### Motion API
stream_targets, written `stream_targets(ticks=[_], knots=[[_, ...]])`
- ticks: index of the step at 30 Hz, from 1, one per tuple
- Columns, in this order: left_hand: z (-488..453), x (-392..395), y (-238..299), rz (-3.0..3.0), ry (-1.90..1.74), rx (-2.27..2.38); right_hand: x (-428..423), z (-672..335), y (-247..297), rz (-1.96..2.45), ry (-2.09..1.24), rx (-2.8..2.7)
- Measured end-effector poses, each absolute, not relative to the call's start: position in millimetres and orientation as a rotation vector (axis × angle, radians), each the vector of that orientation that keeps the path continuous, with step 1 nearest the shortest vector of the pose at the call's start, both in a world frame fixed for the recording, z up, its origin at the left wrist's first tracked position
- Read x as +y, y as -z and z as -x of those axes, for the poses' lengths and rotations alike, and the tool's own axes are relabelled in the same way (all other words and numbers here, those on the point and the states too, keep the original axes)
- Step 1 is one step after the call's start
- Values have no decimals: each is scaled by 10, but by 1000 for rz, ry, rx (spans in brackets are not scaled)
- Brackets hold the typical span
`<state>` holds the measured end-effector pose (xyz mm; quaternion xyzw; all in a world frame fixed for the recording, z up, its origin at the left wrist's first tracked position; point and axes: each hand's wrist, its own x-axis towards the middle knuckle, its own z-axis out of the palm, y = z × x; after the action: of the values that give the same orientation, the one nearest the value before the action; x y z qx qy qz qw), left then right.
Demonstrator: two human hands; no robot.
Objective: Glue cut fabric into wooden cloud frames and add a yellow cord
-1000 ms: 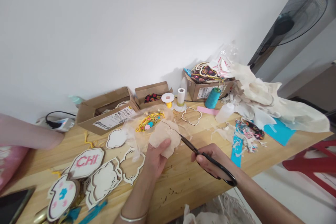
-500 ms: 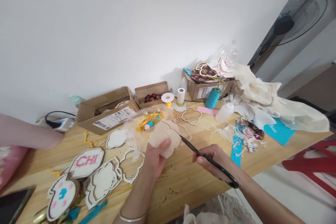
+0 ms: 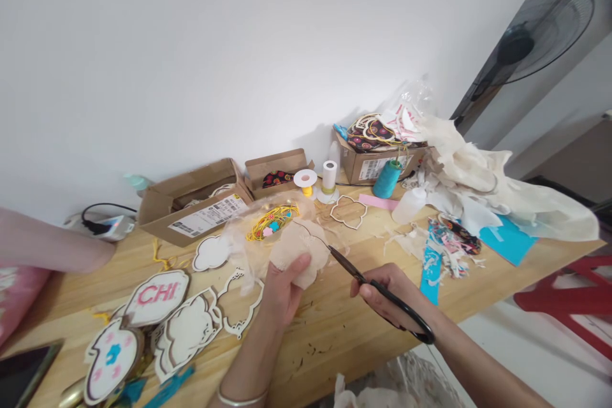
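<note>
In my left hand [image 3: 285,287] is a cream, scallop-edged fabric piece [image 3: 299,252], pinched with the thumb on top. My right hand [image 3: 389,293] grips black-handled scissors [image 3: 349,261], whose tips meet the right edge of the fabric. A dark thread or line curves across the upper part of the piece; I cannot tell which it is. Just behind the fabric, a clear plastic bag [image 3: 239,229] holds yellow cord [image 3: 268,223] with small flower charms. Below the hands, dark bits are scattered on the wooden table [image 3: 329,357].
Cardboard boxes [image 3: 191,204] line the wall, with a teal thread cone [image 3: 387,180] and a white squeeze bottle [image 3: 410,205] to the right. Wooden frames [image 3: 191,331] and a "CHI" plaque [image 3: 157,296] lie left. Cream cloth [image 3: 478,178] and scraps [image 3: 452,252] cover the right side.
Almost nothing differs. Both hands, the fabric and the scissors keep nearly the same place, with only a slight shift of the view.
</note>
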<state>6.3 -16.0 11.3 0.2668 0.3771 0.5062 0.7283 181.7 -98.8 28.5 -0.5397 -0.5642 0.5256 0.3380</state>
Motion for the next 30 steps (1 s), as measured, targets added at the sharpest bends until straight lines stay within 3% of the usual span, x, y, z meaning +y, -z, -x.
stream_targets(ticks=[30], knots=[[-58, -182, -123, -565, -1085, 849, -993, -1792, -210, 1494, -1183, -1584]])
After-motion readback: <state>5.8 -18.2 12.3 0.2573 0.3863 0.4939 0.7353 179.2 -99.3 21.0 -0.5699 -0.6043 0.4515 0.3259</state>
